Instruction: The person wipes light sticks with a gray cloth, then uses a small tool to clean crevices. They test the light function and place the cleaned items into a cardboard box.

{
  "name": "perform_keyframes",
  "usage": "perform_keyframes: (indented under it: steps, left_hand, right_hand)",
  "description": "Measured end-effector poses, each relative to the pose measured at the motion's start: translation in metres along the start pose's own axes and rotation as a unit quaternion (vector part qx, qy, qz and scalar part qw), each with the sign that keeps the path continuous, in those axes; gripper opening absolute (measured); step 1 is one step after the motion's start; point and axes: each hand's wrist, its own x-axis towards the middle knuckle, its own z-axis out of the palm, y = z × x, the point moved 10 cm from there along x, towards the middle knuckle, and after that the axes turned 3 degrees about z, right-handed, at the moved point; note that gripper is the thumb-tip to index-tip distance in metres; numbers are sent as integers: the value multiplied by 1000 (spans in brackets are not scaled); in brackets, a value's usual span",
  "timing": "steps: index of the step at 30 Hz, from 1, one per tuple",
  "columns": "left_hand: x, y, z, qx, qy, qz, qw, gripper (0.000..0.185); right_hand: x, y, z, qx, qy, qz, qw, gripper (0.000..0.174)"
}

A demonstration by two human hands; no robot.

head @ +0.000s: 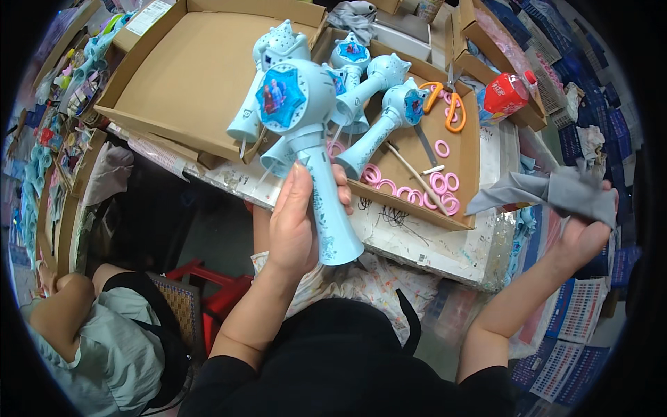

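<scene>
My left hand (294,224) is wrapped around the handle of a light-blue plastic toy wand (333,208). Its round head is uppermost, with a blue star-shaped picture panel facing me. Off to the right, my right hand (586,237) grips a grey cloth (568,193), which looks blurred and trails to the left. Behind the held wand, several similar wands lie in and over a shallow cardboard tray (458,221), among them one wand (385,125) with a flared handle end. Pink plastic rings (442,149) are scattered in that tray.
Orange-handled scissors (454,112) and a thin stick (417,177) lie in the tray. A red-labelled bottle (505,96) is beyond its right side. A larger cardboard tray (208,73) sits at the back left. Another person (104,333) sits at my left, near a red stool (224,302).
</scene>
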Motion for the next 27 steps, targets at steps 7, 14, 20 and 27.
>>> perform_keyframes:
  steps: [7,14,20,27]
  left_hand:
    - [6,-17,14,46,-30,-4,998,45]
    - [-8,-26,17,105,-53,-26,993,43]
    - [-10,-27,19,106,-47,-35,993,43]
    - [-9,-24,17,124,-59,-19,990,44]
  right_hand:
    - [-222,119,114,-128,-443,314,830,22]
    - [-283,139,146,-69,-443,474,758,27]
    - [-289,145,140,-93,-483,490,720,28]
    - [-293,147,137,-107,-467,501,721,25]
